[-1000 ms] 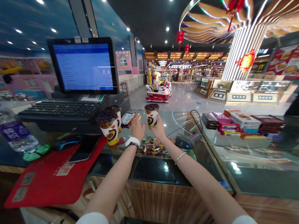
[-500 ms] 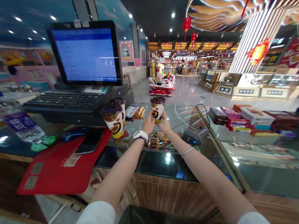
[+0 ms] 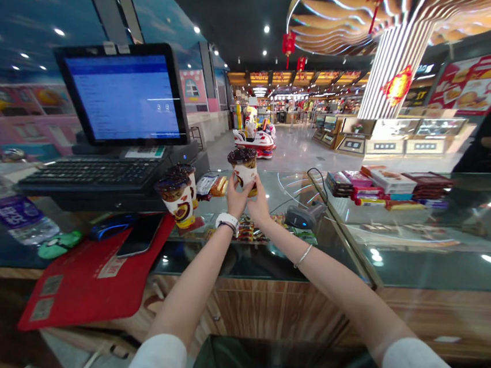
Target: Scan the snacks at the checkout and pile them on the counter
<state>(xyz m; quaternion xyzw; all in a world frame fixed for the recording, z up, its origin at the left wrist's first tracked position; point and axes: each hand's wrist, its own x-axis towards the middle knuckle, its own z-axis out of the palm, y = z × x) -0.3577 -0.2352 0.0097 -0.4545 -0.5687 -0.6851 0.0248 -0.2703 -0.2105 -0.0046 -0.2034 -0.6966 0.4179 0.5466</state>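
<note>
1. Nearest of all, the red mat is seen drooping over the counter edge, with a phone laid across it; were the loose part caught by a leg, the phone could be dragged down too
2. Up to the small packets now, spread below the wrists; these could be scattered if the forearms were dropped too low
3. Just left of the left wrist, a pair of patterned cups is stood close together; both could be toppled by one leftward swing of that wrist, being tall and narrow at the foot
4. Over on the right, the scanner is parked near the right forearm; by a sideways sweep it could be knocked askew
5. And here's the centre of it: a dark-topped cup is held over the far part of the counter, gripped from both sides by the left hand and the right hand, fingers curled in against its wall; if squeezed too hard it could be buckled, if too loosely, let slip; whether its base is rested on the glass cannot be told
6. Close beside, wrapped snacks could be crushed if the cup were lowered leftward unwatched
</note>
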